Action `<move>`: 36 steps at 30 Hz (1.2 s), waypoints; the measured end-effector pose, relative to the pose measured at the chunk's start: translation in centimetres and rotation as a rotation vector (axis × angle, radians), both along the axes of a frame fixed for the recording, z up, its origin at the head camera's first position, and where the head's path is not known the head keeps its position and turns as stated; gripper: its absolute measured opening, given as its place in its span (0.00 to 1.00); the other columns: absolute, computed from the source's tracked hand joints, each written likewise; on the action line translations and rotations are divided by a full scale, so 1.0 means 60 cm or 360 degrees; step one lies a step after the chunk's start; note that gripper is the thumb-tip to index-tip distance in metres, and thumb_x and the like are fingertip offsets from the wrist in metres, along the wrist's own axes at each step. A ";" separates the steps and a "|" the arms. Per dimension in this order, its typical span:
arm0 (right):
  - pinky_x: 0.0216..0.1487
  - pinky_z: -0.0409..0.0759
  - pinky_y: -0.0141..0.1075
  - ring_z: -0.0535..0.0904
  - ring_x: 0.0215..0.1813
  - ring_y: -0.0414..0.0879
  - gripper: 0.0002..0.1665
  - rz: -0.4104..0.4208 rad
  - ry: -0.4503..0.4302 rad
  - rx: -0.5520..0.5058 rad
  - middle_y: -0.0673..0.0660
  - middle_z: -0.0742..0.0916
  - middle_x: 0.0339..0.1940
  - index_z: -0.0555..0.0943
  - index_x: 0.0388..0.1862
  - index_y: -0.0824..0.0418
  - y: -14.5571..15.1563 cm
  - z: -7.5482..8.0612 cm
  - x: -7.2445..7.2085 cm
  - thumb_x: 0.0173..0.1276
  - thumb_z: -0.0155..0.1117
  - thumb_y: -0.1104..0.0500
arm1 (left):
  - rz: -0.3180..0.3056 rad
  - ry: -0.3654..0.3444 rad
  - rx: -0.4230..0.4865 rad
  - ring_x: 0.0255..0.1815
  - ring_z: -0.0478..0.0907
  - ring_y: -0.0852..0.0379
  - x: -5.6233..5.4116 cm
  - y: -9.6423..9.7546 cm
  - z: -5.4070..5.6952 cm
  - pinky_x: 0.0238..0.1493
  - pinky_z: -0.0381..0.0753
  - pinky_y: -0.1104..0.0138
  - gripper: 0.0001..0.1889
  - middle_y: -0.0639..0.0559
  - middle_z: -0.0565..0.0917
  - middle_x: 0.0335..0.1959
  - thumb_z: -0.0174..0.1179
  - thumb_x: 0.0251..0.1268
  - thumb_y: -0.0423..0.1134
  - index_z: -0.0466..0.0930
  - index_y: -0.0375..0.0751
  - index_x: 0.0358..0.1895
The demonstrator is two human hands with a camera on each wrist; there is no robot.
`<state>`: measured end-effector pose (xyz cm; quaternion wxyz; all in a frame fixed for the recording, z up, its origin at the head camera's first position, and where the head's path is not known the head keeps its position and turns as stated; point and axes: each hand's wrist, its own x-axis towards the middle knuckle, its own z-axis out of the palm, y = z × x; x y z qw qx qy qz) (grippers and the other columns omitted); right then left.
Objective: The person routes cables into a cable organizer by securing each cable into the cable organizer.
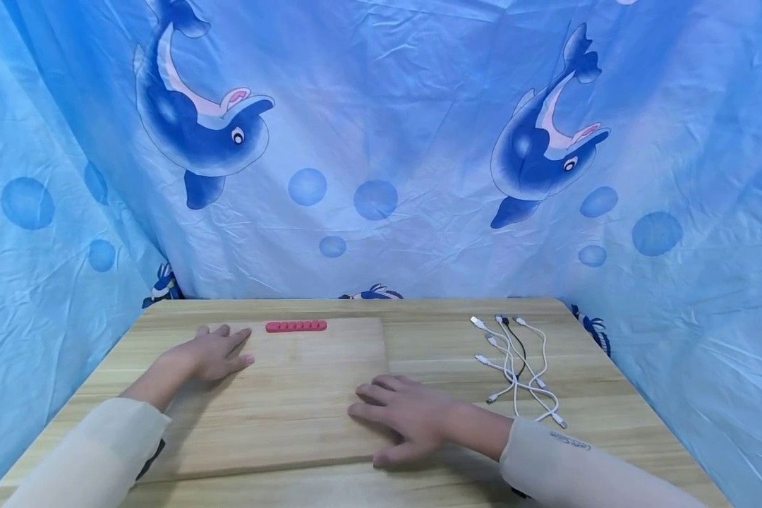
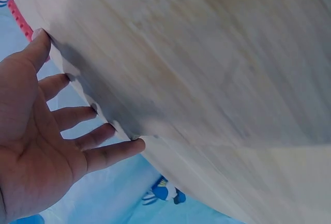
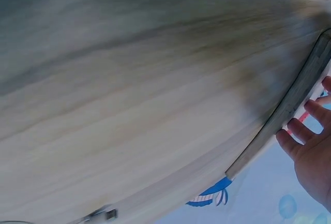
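A pale wooden board [image 1: 305, 395] lies on the left half of the table. My left hand [image 1: 212, 355] is at its far left part, fingers spread and fairly straight; in the left wrist view the left hand [image 2: 46, 136] has its fingertips against the wood. Over the board's right edge reaches my right hand [image 1: 413, 416], fingers extended and thumb apart, holding nothing. The right wrist view shows the right hand [image 3: 315, 157] by the board's side edge [image 3: 289, 102]. A red notched strip [image 1: 295, 326], like a cable organizer, sits near the board's far edge, right of my left hand.
Several white charging cables [image 1: 514, 384] and a black one lie loosely tangled on the table [image 1: 432, 346], right of the board. Behind and along both sides hangs a blue cloth [image 1: 419, 261] printed with dolphins.
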<state>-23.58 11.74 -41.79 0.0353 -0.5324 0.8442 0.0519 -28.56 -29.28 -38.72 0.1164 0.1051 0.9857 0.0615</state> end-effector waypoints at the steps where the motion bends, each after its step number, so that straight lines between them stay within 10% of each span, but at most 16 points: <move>1: 0.76 0.63 0.55 0.59 0.80 0.56 0.48 -0.0002 0.0010 0.0001 0.52 0.61 0.83 0.52 0.84 0.38 0.004 -0.001 0.000 0.72 0.40 0.21 | -0.0005 0.0004 -0.0002 0.71 0.47 0.11 0.000 0.003 -0.001 0.64 0.57 0.24 0.42 0.16 0.57 0.73 0.51 0.76 0.63 0.60 0.33 0.78; 36: 0.73 0.68 0.56 0.65 0.76 0.58 0.45 0.0056 0.0099 -0.0122 0.57 0.68 0.78 0.60 0.81 0.46 0.117 0.000 0.005 0.73 0.47 0.26 | -0.0121 0.0030 -0.0008 0.72 0.53 0.18 -0.011 0.103 -0.003 0.59 0.67 0.26 0.41 0.21 0.61 0.73 0.55 0.73 0.65 0.63 0.40 0.78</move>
